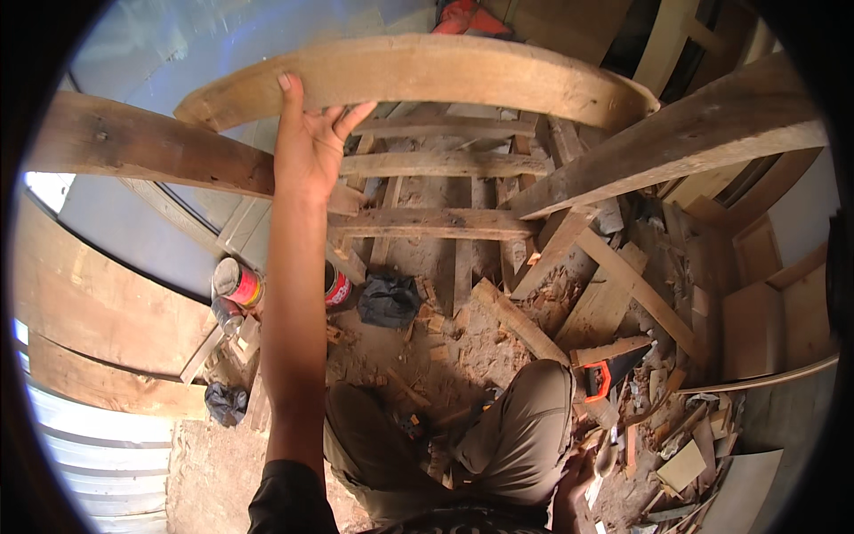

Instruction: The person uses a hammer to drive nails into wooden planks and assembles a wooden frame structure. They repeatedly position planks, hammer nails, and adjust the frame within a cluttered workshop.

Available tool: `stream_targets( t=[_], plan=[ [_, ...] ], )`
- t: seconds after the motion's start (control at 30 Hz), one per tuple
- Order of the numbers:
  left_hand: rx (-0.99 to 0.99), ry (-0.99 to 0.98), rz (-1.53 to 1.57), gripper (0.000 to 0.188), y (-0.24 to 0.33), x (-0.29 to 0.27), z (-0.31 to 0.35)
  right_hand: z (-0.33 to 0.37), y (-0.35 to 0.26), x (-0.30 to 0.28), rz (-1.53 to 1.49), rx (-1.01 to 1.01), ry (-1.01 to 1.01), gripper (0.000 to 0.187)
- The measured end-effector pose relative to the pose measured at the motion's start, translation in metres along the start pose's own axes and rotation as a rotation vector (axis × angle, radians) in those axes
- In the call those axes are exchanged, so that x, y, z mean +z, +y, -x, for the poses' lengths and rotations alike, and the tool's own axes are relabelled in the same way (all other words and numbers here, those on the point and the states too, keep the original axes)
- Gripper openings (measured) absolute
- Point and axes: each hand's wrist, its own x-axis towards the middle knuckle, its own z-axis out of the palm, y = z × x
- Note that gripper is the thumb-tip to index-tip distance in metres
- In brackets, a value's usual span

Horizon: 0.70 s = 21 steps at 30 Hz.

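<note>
My left hand (316, 147) reaches forward, its palm toward me. The thumb presses the near face of a long wooden plank (427, 76), and the fingers go under its lower edge. The plank spans sideways and looks bowed; its ends are above a left beam (160, 147) and a right beam (676, 142). Whether it touches them, I cannot tell. My right hand (580, 476) is low beside my right thigh, in shadow and partly cut off. Its fingers are not clear. A handsaw (605, 377) with an orange and black handle lies beyond my right knee.
Wooden crosspieces (445, 222) join the frame ahead. Paint cans (238, 283) and a black plastic bag (390, 300) are on the dirt floor. Offcuts (683, 465) and wood chips litter the right side. Corrugated metal sheet (102, 463) is at lower left.
</note>
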Motion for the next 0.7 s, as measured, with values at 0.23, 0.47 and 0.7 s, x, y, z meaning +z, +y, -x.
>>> stream_targets(
  t=[0.23, 0.47, 0.7],
  plan=[
    [-0.012, 0.057, 0.028, 0.075, -0.004, 0.002, 0.002, -0.076, -0.073, 0.048, -0.46, -0.192, 0.135, 0.021],
    [0.017, 0.012, 0.03, 0.075, -0.008, 0.006, 0.003, -0.068, -0.239, 0.102, -0.737, -0.413, -0.322, 0.011],
    [0.023, -0.065, 0.105, 0.07, -0.009, 0.016, 0.006, -0.077, -0.367, 0.154, -0.94, -0.461, -0.831, 0.011]
  ],
)
